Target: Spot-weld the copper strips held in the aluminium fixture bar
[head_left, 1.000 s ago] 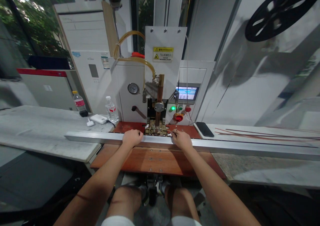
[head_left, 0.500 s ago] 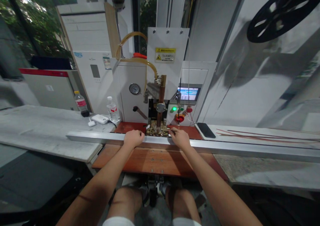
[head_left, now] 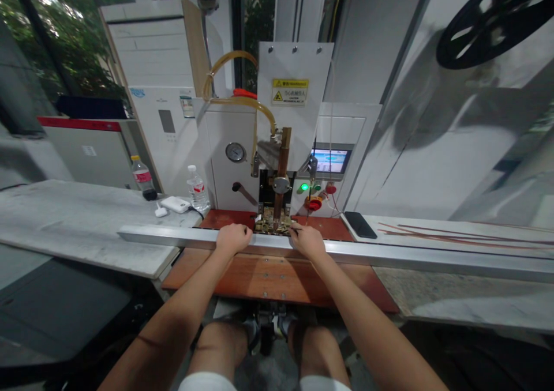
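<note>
My left hand [head_left: 234, 239] is closed, resting over the long silver metal bar [head_left: 385, 255], left of the machine's brass fixture [head_left: 266, 220]. What its fingers hold, if anything, is hidden. My right hand [head_left: 309, 241] is closed too, on the bar's other side, and a thin dark strip [head_left: 296, 228] shows at its fingertips beside the fixture. A copper-coloured electrode rod [head_left: 282, 160] stands almost upright above the fixture, its lower tip between my two hands. Where the strip's far end lies cannot be made out.
The white machine [head_left: 231, 128] carries a gauge [head_left: 235, 152], a lit screen [head_left: 330, 161] and a red knob [head_left: 314, 204]. Left stand two bottles, one clear [head_left: 197, 188], and a white power bank [head_left: 175, 205]. At right lie a phone [head_left: 360, 225] and several thin brownish strips [head_left: 433, 235].
My right hand has moved slightly left, closer to the electrode, with the strip at its fingertips. The left hand stays about where it was. The whole view has shifted a little.
</note>
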Demonstrator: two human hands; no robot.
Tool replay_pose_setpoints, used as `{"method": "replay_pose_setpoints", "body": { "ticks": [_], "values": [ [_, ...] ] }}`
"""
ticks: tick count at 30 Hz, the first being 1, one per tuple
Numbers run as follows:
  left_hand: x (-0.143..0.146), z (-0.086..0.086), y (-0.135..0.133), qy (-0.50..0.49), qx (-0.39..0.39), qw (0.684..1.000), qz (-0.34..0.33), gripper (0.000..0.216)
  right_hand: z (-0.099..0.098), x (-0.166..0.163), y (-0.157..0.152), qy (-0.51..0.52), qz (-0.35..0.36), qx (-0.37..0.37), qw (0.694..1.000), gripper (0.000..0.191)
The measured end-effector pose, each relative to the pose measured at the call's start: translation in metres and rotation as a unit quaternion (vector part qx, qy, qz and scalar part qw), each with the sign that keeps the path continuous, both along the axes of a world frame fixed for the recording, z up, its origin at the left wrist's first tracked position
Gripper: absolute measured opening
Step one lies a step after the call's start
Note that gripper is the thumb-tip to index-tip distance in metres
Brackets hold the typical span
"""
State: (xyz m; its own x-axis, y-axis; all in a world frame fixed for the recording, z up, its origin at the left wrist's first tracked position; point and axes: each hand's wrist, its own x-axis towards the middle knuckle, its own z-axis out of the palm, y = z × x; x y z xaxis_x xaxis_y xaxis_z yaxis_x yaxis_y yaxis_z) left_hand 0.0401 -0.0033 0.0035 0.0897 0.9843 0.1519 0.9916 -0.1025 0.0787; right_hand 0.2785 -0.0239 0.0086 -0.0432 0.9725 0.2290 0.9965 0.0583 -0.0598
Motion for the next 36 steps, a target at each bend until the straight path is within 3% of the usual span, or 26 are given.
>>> {"method": "replay_pose_setpoints", "body": {
  "ticks": [19,30,36],
  "values": [
    [-0.009,-0.004,0.011,0.014,-0.015,0.998,-0.055,0.049,0.001,-0.003,-0.002,-0.003,0.003,0.010,1.000,0.043],
    [-0.025,0.006,0.025,-0.032,-0.046,0.990,-0.130,0.043,-0.003,-0.001,0.000,0.007,0.011,0.019,1.000,0.041],
    [-0.035,0.007,0.023,-0.044,-0.039,0.995,-0.085,0.042,-0.004,-0.001,0.000,-0.001,0.010,0.021,1.000,0.039]
  ]
}}
